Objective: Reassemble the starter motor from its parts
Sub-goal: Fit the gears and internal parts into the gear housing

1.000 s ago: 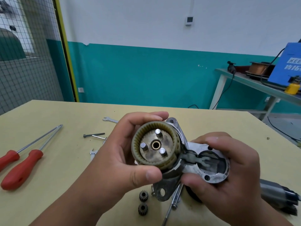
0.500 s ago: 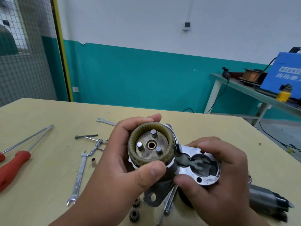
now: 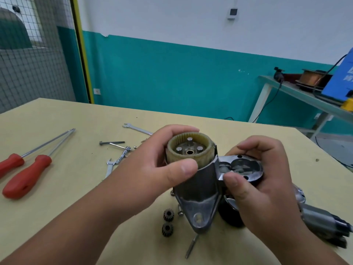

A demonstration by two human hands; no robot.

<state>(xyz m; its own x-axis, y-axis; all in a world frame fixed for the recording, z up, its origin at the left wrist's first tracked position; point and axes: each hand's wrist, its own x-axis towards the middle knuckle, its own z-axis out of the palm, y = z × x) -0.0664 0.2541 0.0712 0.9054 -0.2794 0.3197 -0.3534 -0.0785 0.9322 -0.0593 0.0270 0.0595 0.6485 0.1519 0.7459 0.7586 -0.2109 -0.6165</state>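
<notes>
I hold the grey metal starter housing (image 3: 198, 190) upright above the table. A yellowish toothed ring gear (image 3: 189, 151) with three steel pins sits in its top opening. My left hand (image 3: 152, 169) grips the ring gear and the housing's upper part, thumb in front, fingers behind. My right hand (image 3: 256, 176) grips the round flange (image 3: 241, 166) on the housing's right side. Two small dark planet gears (image 3: 168, 221) lie on the table below. The armature (image 3: 324, 220) lies at the right, partly hidden by my right hand.
Two red-handled screwdrivers (image 3: 26, 175) lie on the left of the yellow table (image 3: 57, 121). Wrenches, a long bolt (image 3: 111, 143) and small fasteners lie behind my left hand. A thin rod (image 3: 191, 245) lies under the housing. A side bench (image 3: 305, 98) with a blue machine stands at the right.
Both hands have tilted the housing so that its open gear end faces more upward and its lower mounting ear points toward me. The grips are the same.
</notes>
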